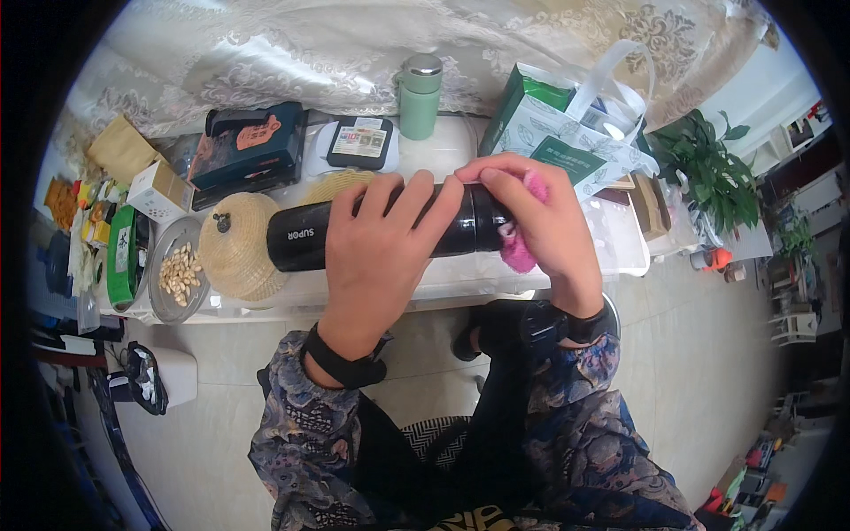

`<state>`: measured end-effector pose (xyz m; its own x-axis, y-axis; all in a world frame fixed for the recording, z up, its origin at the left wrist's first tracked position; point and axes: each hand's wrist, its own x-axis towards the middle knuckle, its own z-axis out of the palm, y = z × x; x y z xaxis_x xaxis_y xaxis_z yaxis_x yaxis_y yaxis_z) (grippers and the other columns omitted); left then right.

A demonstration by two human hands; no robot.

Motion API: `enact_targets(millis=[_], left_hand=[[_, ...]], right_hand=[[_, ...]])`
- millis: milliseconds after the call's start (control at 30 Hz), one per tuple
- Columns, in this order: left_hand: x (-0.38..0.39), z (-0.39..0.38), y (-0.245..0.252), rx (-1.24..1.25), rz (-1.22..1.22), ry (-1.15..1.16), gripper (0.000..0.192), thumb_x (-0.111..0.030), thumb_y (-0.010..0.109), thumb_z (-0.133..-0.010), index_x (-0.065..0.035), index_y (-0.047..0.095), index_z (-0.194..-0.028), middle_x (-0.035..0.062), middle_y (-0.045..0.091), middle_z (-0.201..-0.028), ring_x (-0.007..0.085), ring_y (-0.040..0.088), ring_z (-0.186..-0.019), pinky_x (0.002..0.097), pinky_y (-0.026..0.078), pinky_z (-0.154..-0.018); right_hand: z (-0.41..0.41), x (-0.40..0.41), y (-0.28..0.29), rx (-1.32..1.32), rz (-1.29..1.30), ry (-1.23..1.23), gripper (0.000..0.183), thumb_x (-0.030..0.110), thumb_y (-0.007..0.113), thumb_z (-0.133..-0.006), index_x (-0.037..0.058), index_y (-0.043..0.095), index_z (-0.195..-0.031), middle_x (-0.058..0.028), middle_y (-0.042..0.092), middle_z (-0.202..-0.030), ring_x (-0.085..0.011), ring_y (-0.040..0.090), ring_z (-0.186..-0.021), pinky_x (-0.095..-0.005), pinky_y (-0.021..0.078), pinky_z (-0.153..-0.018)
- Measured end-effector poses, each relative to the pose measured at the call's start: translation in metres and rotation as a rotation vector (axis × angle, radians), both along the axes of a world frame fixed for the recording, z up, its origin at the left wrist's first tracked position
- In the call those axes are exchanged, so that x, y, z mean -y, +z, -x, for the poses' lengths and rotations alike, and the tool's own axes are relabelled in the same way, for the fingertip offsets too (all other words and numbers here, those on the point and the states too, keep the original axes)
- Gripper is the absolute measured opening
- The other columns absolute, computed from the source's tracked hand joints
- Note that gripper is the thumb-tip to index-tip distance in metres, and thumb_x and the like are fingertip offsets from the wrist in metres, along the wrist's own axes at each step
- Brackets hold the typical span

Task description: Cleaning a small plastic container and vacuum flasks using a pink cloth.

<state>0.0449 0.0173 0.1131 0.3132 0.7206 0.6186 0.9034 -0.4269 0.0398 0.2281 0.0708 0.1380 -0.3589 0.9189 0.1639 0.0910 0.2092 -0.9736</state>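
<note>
A black Supor vacuum flask [299, 240] lies sideways above the table, its plain end to the left. Around its body my left hand [388, 249] is closed, palm down. My right hand [541, 222] holds a pink cloth [518, 251] against the flask's right end. Part of the cloth is hidden under that hand. Left of the flask is a domed woven straw cover [239, 255] with a small dark knob. Behind the hands stands a light green flask [420, 103] with a silvery lid, upright.
A glass plate of nuts or seeds [159, 292], a green tea pack [121, 255], a white box [159, 192] and a dark gift box [249, 149] are at the left. A paper bag [531, 126] stands at the back right. A waste bin [180, 377] is on the floor.
</note>
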Motion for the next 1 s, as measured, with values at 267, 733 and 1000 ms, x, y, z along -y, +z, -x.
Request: enact_targets(millis=[267, 733, 1000], left_hand=[[-0.006, 0.002, -0.004, 0.351, -0.121, -0.159, 0.068, -0.014, 0.082, -0.057, -0.012, 0.056, -0.12, 0.0074, 0.058, -0.113, 0.0289, 0.057, -0.101, 0.0421, 0.041, -0.088], [-0.006, -0.014, -0.013, 1.008, 0.263, -0.273, 0.073, -0.007, 0.083, -0.059, -0.0048, 0.048, -0.123, 0.0137, 0.059, -0.106, 0.0323, 0.06, -0.097, 0.0385, 0.047, -0.085], [-0.008, -0.007, -0.008, 0.904, 0.154, -0.218, 0.069, -0.003, 0.081, -0.061, -0.0042, 0.048, -0.122, 0.0119, 0.059, -0.106, 0.0265, 0.062, -0.096, 0.0347, 0.049, -0.084]], right_hand=[[0.002, 0.015, 0.013, -0.482, 0.182, 0.11, 0.031, 0.016, 0.051, -0.098, -0.008, 0.065, -0.112, -0.012, 0.07, -0.105, -0.0149, 0.065, -0.095, -0.0272, 0.0507, -0.087], [0.011, 0.03, 0.012, 0.024, -0.836, -0.069, 0.025, -0.006, 0.058, -0.084, -0.0051, 0.069, -0.107, -0.0197, 0.066, -0.118, -0.0362, 0.057, -0.123, -0.0457, 0.0426, -0.106], [-0.001, 0.024, 0.015, 0.05, -1.075, 0.053, 0.031, -0.009, 0.065, -0.074, -0.0002, 0.072, -0.102, -0.0139, 0.07, -0.109, -0.0343, 0.064, -0.113, -0.0489, 0.0448, -0.104]])
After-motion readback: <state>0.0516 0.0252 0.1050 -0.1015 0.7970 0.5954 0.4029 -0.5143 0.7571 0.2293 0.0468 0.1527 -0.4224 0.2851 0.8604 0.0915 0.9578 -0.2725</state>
